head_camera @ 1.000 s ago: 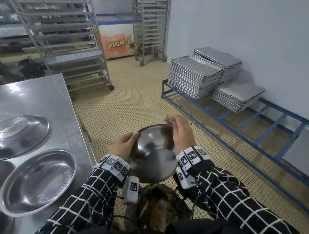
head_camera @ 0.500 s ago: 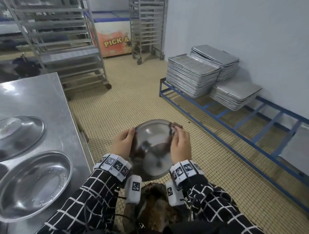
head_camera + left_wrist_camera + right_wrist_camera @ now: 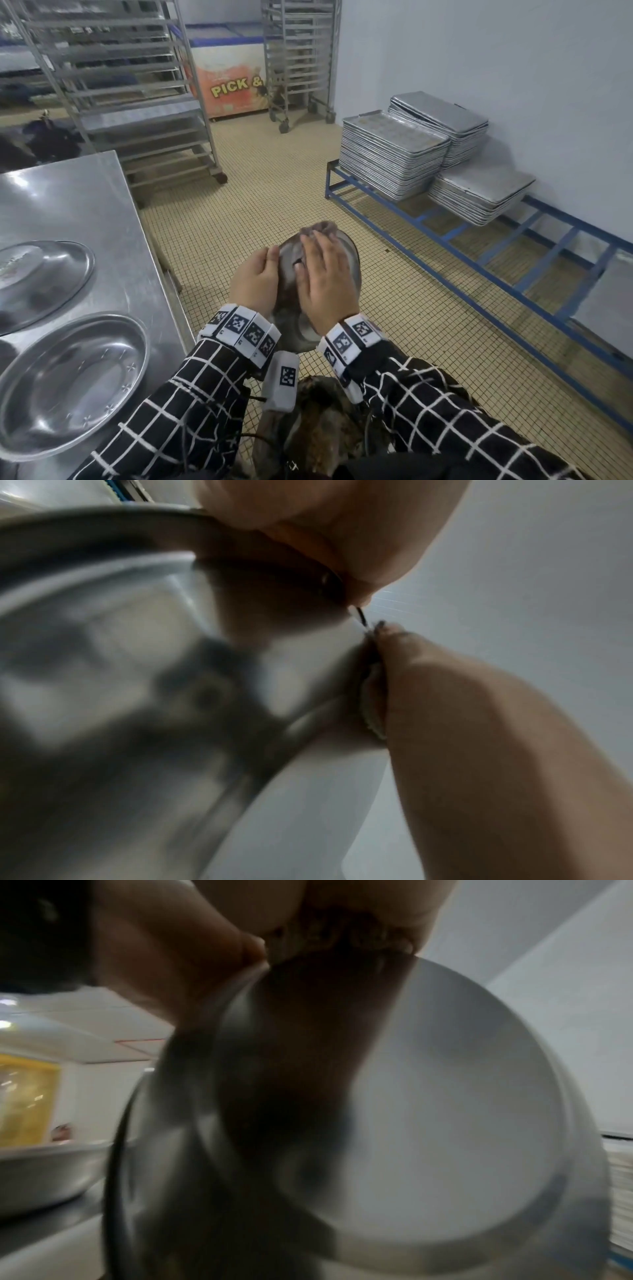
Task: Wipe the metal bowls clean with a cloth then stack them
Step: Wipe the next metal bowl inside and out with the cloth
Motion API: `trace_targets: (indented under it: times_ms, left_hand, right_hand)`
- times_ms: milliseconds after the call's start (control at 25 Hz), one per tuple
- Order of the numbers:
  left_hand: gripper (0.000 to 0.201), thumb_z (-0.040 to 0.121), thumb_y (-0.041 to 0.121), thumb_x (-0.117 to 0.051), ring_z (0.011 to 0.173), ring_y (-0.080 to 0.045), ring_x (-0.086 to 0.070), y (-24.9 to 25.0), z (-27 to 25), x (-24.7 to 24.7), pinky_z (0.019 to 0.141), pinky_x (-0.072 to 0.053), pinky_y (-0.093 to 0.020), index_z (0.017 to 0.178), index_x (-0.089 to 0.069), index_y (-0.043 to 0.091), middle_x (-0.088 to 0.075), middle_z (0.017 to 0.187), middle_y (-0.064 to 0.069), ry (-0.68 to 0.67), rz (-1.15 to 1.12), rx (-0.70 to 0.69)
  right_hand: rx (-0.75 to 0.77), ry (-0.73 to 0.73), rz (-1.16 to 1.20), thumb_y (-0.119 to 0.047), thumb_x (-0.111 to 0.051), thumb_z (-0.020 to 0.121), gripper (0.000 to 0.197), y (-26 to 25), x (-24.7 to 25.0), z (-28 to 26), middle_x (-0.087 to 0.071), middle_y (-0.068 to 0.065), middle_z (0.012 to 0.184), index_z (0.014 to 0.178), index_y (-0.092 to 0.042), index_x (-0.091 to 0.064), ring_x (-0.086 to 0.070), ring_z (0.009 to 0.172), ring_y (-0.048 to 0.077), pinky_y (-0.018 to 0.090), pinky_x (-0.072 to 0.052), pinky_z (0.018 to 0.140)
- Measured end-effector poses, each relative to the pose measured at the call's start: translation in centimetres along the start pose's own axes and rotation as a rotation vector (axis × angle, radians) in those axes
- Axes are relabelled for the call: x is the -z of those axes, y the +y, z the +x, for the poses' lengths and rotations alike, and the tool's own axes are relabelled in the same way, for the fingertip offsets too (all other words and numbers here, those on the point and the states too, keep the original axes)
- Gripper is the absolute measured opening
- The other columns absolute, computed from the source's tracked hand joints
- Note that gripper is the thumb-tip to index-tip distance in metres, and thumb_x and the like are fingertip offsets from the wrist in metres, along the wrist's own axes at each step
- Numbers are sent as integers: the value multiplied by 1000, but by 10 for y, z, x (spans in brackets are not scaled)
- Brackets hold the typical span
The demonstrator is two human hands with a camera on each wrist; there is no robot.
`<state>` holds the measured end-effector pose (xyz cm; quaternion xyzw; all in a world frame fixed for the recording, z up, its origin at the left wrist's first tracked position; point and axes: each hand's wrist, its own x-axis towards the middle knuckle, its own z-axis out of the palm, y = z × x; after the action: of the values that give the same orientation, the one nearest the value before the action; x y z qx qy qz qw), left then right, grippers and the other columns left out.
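To the left of my hands (image 3: 291,284) the steel desk (image 3: 78,205) carries two shallow metal bowls (image 3: 68,383), one nearer me and one farther, apparently not touching. Right of them, a blue floor rack (image 3: 479,240) bears stacked trays (image 3: 390,161).

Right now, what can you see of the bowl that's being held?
The bowl is round, shiny bare metal with a thin rim, held above the tiled floor beside the table, tilted with its inside toward the person. The left hand grips its left rim. The right hand lies flat, pressing a cloth inside.
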<state>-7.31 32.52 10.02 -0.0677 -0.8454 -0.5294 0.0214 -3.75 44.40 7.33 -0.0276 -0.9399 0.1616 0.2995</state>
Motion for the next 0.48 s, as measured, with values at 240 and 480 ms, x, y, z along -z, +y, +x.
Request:
trace_targets:
  times_ms: [240,480]
  left_hand:
    - [36,98,43,-37,71,-18,-57,-15,-2,4,69,-46,-32,82,-62,22,-63,76,-3,39,-78,16]
    - [28,99,36,-39,76,-14,-55,-28,-2,8,65,-40,-24,88,-59,20,-60,82,3,89,-111,47]
  right_hand:
    - [-953,-48,630,-37,-29,102,46,57,-7,-11,-45,9,140,136,-12,-47,-48,122,25,30,-42,93]
    - [-1040,3,815,-42,-40,99,28,92,-10,-41,-63,7,91,89,-21,-57,-61,86,29,45,-52,78]
